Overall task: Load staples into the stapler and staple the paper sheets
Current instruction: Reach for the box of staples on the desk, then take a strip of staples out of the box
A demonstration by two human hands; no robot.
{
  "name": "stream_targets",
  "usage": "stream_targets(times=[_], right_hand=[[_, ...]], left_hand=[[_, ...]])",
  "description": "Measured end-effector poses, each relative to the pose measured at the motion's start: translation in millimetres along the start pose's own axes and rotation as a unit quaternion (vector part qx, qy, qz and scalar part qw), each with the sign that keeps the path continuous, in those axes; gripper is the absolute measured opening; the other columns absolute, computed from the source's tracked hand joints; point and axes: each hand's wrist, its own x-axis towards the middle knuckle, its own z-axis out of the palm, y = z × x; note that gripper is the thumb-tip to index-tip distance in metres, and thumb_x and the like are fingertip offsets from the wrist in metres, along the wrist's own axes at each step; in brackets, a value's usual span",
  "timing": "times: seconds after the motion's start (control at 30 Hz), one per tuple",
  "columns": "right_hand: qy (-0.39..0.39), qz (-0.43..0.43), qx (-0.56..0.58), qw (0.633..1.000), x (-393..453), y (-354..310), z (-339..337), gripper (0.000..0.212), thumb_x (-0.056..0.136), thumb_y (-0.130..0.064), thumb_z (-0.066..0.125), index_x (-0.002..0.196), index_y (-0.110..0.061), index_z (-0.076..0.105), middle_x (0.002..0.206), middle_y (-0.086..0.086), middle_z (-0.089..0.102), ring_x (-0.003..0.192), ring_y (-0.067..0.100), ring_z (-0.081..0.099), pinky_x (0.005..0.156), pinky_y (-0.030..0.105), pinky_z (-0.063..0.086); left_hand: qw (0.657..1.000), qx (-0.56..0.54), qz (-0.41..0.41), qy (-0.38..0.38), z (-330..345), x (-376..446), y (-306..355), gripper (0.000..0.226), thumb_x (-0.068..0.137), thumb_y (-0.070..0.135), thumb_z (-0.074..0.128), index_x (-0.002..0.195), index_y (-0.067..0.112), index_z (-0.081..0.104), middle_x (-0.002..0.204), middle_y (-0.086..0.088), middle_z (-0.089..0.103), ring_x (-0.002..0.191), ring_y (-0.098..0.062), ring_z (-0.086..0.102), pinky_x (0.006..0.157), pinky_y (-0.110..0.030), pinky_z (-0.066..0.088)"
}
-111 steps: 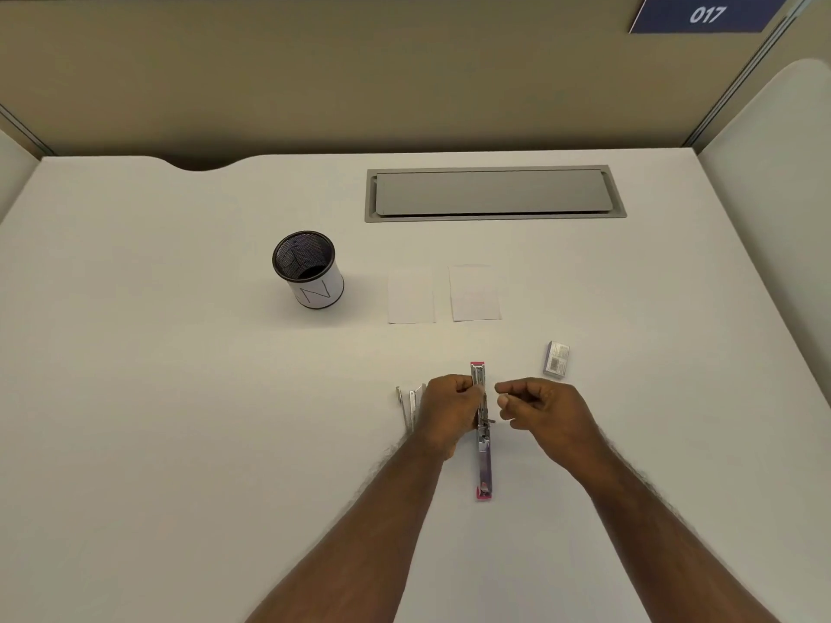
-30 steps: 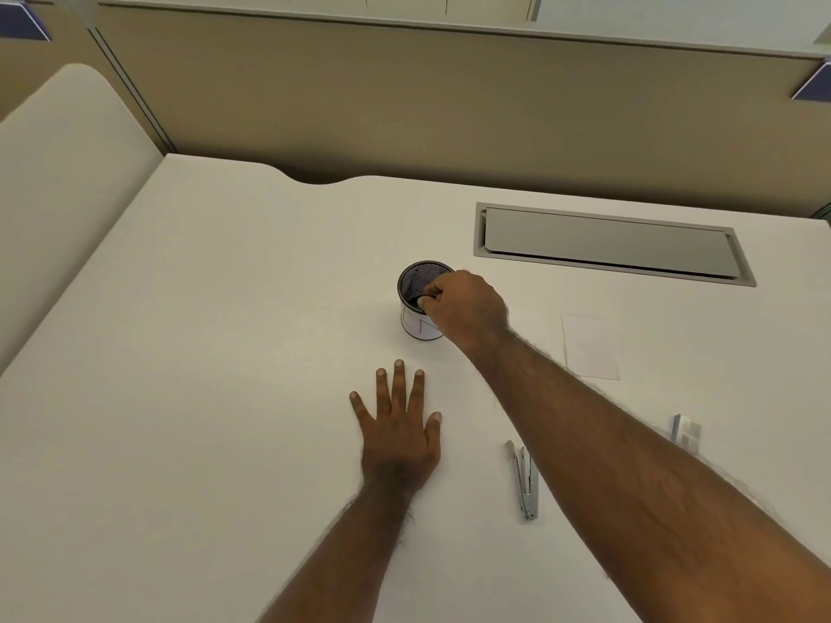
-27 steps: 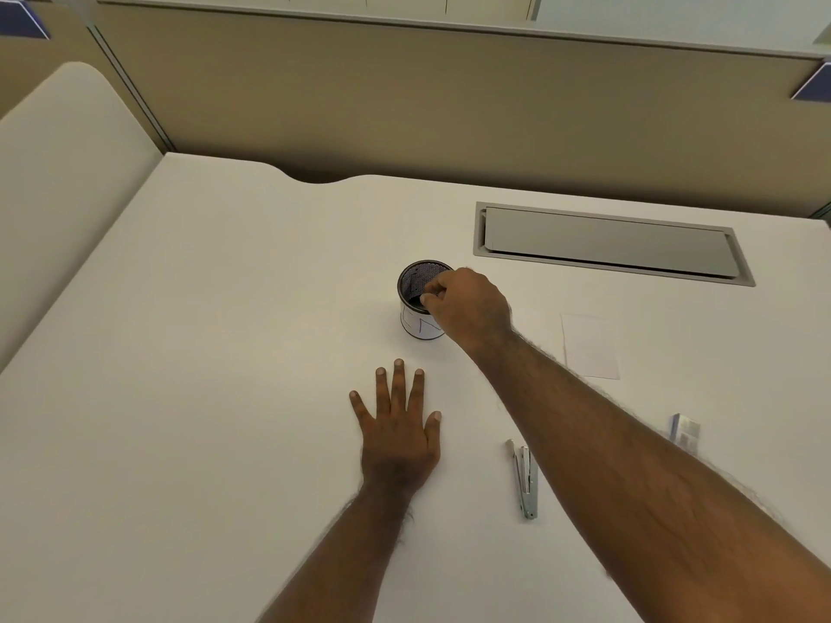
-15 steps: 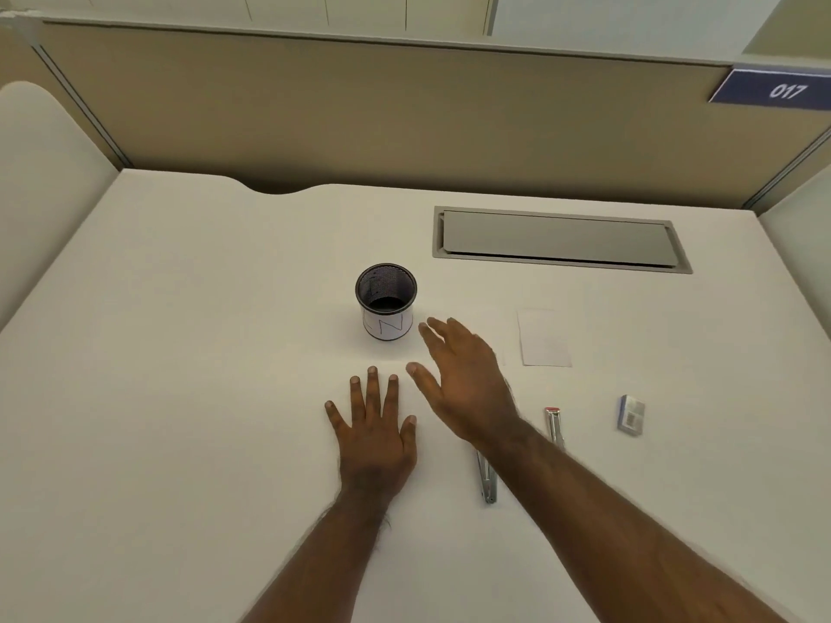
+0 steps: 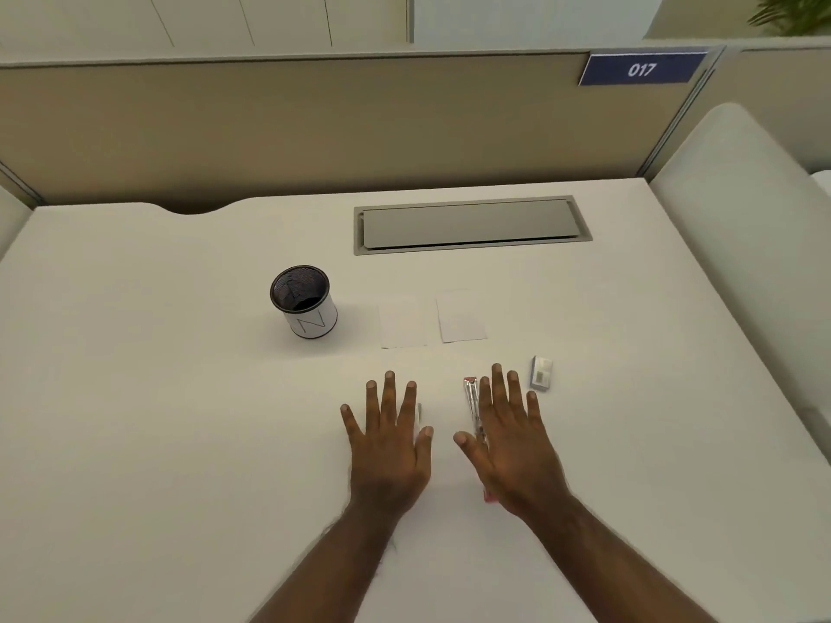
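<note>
Both hands lie flat on the white tabletop [image 5: 135,442] toward its near edge, fingers spread and holding nothing: the left hand [image 5: 390,447] beside the right hand [image 5: 512,447], which partly covers the opened stapler [image 5: 471,397]. Farther back sit a small staple box [image 5: 541,372], two paper sheets [image 5: 431,319] side by side, and a mesh pen cup [image 5: 305,302].

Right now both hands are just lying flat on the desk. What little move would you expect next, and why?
Probably the right hand shifts to the staple box just past its fingertips. Both it and the left hand lie flat and empty, the opened stapler is partly under the right, and the two paper sheets lie apart.
</note>
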Motion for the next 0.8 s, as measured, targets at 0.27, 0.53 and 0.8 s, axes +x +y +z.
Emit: stream_targets(times=[0.27, 0.53, 0.8], right_hand=[[0.000, 0.065, -0.007, 0.998, -24.5, 63.8, 8.0, 0.086, 0.082, -0.073, -0.013, 0.146, -0.019, -0.028, 0.156, 0.003, -0.033, 0.145, 0.022, -0.027, 0.122, 0.043, -0.008], [0.008, 0.115, 0.001, 0.993, -4.0, 110.7, 13.0, 0.072, 0.097, -0.057, 0.009, 0.155, -0.015, 0.001, 0.163, 0.005, -0.006, 0.150, 0.025, -0.008, 0.122, 0.043, 0.002], [0.005, 0.088, 0.084, 0.993, 46.4, 123.7, -0.6, 0.043, 0.097, -0.029, 0.049, 0.140, -0.027, 0.044, 0.160, -0.003, 0.026, 0.135, 0.025, 0.041, 0.101, 0.043, 0.043]], left_hand=[[0.997, -0.009, 0.075, -0.021, 4.1, 4.9, 60.6, 0.065, 0.097, 0.046, 0.033, 0.155, 0.025, 0.013, 0.164, -0.007, 0.005, 0.151, -0.030, 0.000, 0.116, -0.065, 0.007], [0.987, -0.043, 0.149, -0.043, 20.6, 21.7, 127.4, 0.061, 0.099, 0.043, 0.032, 0.153, 0.017, 0.022, 0.163, -0.007, 0.013, 0.151, -0.024, 0.001, 0.119, -0.052, -0.006], [0.959, -0.252, 0.131, 0.023, 21.6, 35.0, 157.7, 0.041, 0.091, 0.002, 0.046, 0.130, 0.009, 0.058, 0.131, -0.007, 0.063, 0.123, -0.021, 0.057, 0.110, -0.023, 0.036]])
